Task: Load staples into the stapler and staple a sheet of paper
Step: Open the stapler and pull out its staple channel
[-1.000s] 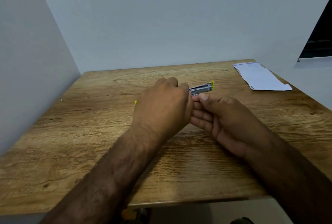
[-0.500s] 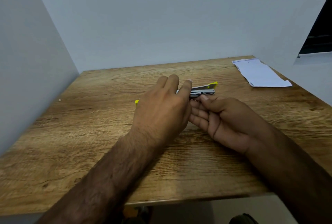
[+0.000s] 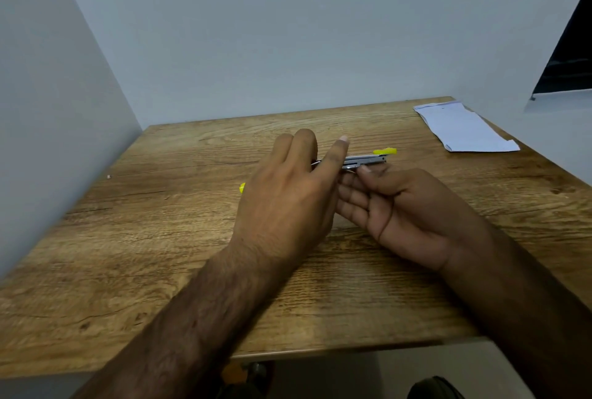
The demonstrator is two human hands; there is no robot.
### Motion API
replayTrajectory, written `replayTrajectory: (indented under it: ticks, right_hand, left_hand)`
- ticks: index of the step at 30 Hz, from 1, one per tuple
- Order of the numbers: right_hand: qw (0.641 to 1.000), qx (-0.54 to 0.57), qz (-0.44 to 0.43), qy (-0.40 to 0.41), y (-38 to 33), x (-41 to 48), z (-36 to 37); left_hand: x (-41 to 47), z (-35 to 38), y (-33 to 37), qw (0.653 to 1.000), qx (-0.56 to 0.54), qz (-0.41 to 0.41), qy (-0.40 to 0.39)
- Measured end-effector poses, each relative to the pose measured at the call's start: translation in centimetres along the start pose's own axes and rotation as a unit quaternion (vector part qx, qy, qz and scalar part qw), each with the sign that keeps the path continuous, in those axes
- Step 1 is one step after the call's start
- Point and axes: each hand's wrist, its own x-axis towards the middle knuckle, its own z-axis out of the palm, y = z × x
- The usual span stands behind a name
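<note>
Both hands met at the stapler (image 3: pixel 365 161), which was held just above the middle of the worktop (image 3: pixel 160 270) with its metal magazine rail bared and lying roughly level. The right hand (image 3: pixel 403 209) pinched the rail from the near side, thumb on top and fingers underneath. The left hand (image 3: pixel 285 196) was released, its fingers stretched nearly straight across the stapler's left end, the forefinger lying over the rail (its thumb was hidden, so I could not tell whether anything was nipped beneath). A yellow plastic part (image 3: pixel 384 151) showed at the stapler's right tip, and a second yellow bit (image 3: pixel 242 187) peeked out left of the stapler, mostly covered by the left hand. Judging by the exposed rail, the work stood in the loading stage: the stapler was opened, but no strip of staples could be made out, and whether the channel was already filled was too small to tell. The sheet of paper (image 3: pixel 464 129) lay flat well apart from the stapler, off to its right and farther back, untouched. By my reckoning the closing of the stapler, the fetching of the paper and the stapling itself were all left to do.
</note>
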Motion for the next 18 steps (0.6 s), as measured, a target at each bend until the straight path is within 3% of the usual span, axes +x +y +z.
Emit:
replayTrajectory:
  ticks: [12, 18]
  right_hand:
    - [0.999, -0.005, -0.007, 0.039, -0.1, 0.1, -0.2]
    - [0.999, 0.030, 0.015, 0.009, -0.3, 0.0, -0.5]
  left_hand:
    - [0.3, -1.0, -0.2, 0.996, -0.075, -0.001, -0.053]
    - [0.7, -1.2, -0.6, 0.994, -0.085, 0.013, -0.068]
